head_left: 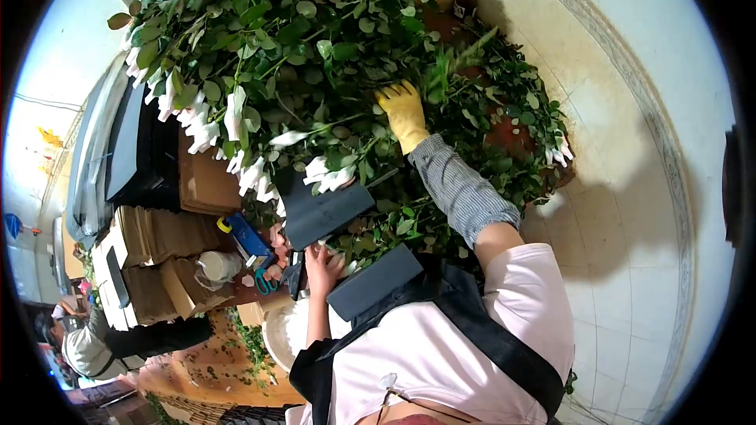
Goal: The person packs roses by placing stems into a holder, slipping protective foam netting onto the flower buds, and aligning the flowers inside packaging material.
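My right hand (403, 116), in a yellow glove, reaches into a big heap of leafy rose stems (315, 39). Its fingers bend down among the leaves, and the stem of a white-wrapped rose (289, 139) runs up to them; the palm side is hidden. My bare left hand (321, 269) is low on the left, between a dark block (327, 212) and a second dark block (376, 282). Its fingers curl beside a pale flower head, and what they grip is hard to make out. Several roses with white sleeves on their heads (203, 132) hang along the heap's left edge.
Cardboard sheets (153, 236), a blue box (250, 238), teal-handled scissors (266, 282) and a white roll (219, 266) lie to the left. A white tub (282, 334) stands below my left arm. Another person (94, 342) is at far left. A tiled wall (606, 236) rises on the right.
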Demonstrator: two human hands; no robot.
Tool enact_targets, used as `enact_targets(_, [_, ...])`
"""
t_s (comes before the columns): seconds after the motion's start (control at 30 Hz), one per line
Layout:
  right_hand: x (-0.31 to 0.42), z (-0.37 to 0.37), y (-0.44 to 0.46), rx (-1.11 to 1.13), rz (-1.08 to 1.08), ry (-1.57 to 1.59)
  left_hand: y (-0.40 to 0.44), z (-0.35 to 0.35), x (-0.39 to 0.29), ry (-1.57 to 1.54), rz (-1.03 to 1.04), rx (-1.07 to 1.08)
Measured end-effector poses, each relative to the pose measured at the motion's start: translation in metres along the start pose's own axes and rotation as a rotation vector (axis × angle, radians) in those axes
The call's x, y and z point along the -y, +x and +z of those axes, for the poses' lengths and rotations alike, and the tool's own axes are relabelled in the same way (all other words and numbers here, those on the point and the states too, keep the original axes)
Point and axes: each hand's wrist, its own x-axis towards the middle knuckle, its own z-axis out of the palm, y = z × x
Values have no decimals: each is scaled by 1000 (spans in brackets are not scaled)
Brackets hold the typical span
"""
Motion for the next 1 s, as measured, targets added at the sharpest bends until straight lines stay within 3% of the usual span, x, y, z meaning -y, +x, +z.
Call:
enact_targets(0.03, [-17,44,-15,232,96,-25,-1,2,0,1,6,-15])
enact_targets(0.1, [-37,84,-36,456,186,17,-2,7,14,-27,2,1])
enact_targets(0.13, [-38,85,-43,362,134,7,1,5,12,45,55,-40])
enact_targets(0.2, [-47,67,-44,289,140,364,0,6,14,8,13,-4])
enact_targets(0.33, [-41,-12,-28,732,72,477,2,1,2,12,25,-47])
enact_targets(0.4, [-27,-12,-31,654,-134,55,4,-2,-2,5,9,-39])
enact_targets(0.47, [-32,20,-28,480,-190,-33,2,-3,-4,-10,-7,-18])
enact_targets(0.6, [-42,61,-6,234,4,23,2,-1,2,16,-27,19])
enact_targets(0.67, [-37,75,0,236,120,136,2,-1,-2,14,-36,12])
enact_targets(0.73, [-30,96,-9,322,89,194,2,-3,-5,23,-40,8])
enact_targets(0.83, [-40,126,-30,428,-235,49,0,2,2,26,-72,17])
enact_targets(0.87, [-28,81,-8,647,-154,-52,1,0,-1,13,-81,30])
enact_targets(0.9, [-24,68,17,851,-186,-254,2,-1,-2,-5,-103,46])
enact_targets(0.93, [-5,7,49,1138,-298,-400,0,-1,-2,-8,-103,40])
enact_targets(0.97, [14,-49,70,1119,-283,-200,0,0,-1,-18,-99,32])
enact_targets(1.0, [27,-94,86,965,-307,112,1,-1,-2,-30,-93,25])
